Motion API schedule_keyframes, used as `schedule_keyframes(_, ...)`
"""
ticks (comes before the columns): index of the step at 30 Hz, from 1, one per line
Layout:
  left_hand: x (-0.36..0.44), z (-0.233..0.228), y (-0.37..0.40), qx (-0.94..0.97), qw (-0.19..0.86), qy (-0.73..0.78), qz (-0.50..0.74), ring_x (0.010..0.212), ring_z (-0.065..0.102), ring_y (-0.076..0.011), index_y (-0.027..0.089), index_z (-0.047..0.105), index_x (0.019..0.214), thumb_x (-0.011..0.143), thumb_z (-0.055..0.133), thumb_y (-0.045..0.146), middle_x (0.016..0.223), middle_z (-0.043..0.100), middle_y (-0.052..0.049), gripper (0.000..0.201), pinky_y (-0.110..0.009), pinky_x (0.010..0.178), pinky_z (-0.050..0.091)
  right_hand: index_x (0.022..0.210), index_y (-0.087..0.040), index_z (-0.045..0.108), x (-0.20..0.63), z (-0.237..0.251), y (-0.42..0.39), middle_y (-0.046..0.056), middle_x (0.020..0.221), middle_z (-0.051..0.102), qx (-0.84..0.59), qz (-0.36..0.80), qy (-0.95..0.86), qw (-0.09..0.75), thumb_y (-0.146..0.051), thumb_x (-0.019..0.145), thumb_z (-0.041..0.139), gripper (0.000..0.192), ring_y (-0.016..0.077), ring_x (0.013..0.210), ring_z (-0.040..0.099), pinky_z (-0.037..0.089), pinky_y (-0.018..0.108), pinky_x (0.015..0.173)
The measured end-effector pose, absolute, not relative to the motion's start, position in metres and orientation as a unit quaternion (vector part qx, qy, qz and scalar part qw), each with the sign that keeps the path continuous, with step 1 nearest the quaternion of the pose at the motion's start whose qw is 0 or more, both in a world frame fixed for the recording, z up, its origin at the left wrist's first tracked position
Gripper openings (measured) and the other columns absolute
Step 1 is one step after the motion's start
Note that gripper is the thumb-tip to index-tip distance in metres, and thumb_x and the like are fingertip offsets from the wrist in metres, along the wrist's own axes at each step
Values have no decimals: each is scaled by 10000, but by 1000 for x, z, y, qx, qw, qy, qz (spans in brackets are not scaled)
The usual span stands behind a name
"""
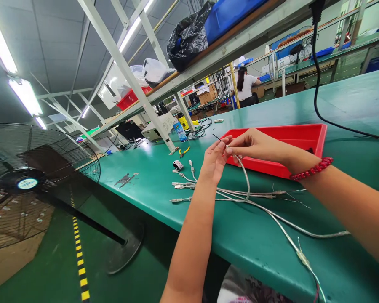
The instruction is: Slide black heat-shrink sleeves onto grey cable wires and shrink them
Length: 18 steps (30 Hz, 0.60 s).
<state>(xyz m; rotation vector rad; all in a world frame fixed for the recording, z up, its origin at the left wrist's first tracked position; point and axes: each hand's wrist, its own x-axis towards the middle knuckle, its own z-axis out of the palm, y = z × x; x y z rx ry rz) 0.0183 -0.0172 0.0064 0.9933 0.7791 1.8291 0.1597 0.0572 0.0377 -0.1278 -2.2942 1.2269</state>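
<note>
My left hand [215,158] and my right hand [252,145] meet above the near left corner of a red tray [271,167]. Both are closed in a pinch on the end of a silvery cable [246,179], which loops down to the table. A thin dark wire end sticks out past my left fingertips; the exact grip point is partly hidden by the fingers. Below my hands, several similar cables [233,194] lie across the table, with connector plugs [180,185] on the left and bare wire ends on the right. One cable with a thicker joint [302,257] reaches the near edge.
The green table [259,240] carries yellow-handled pliers [184,152], a tape roll [177,165], a blue spray can [180,131] and a black cord [317,84] hanging at right. A shelf post [129,75] rises behind. A floor fan [27,183] stands left; a person [246,86] sits far back.
</note>
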Motion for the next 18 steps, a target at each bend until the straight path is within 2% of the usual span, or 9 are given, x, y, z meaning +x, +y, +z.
schedule_keyframes(5, 18, 8, -19, 405, 463, 296, 731, 943, 653, -179, 180, 712, 885, 844, 638, 337, 1061, 695, -57, 178, -279, 806, 506, 750, -147, 739, 161, 40, 57, 49, 674, 669, -44, 457, -848, 266, -431, 867, 570, 351, 124, 617, 564, 447, 278, 611)
schedule_keyframes(9, 16, 7, -18, 361, 491, 270, 745, 767, 640, -107, 206, 707, 845, 886, 579, 240, 946, 703, -2, 139, -242, 725, 495, 679, -161, 724, 163, 42, 55, 33, 602, 628, -45, 478, -839, 255, -480, 852, 578, 391, 119, 582, 542, 442, 270, 574)
schedule_keyframes(12, 12, 7, -16, 327, 496, 283, 753, 684, 614, -87, 201, 695, 787, 865, 600, 193, 832, 689, 15, 123, -233, 708, 474, 661, -170, 718, 164, 42, 54, 38, 610, 640, -41, 487, -836, 249, -501, 837, 591, 397, 124, 578, 552, 445, 271, 561)
schedule_keyframes(17, 9, 9, -17, 325, 480, 305, 756, 736, 631, -104, 194, 689, 785, 787, 690, 194, 808, 685, 9, 2, -228, 709, 459, 640, -176, 709, 164, 42, 54, 36, 591, 649, -49, 490, -837, 239, -485, 831, 598, 379, 121, 549, 552, 442, 268, 540)
schedule_keyframes(18, 9, 9, -17, 338, 477, 301, 753, 725, 627, -103, 197, 694, 804, 758, 715, 192, 804, 684, 11, 51, -227, 698, 460, 642, -177, 709, 164, 42, 54, 38, 599, 655, -49, 491, -837, 237, -476, 832, 597, 371, 126, 560, 563, 448, 271, 549)
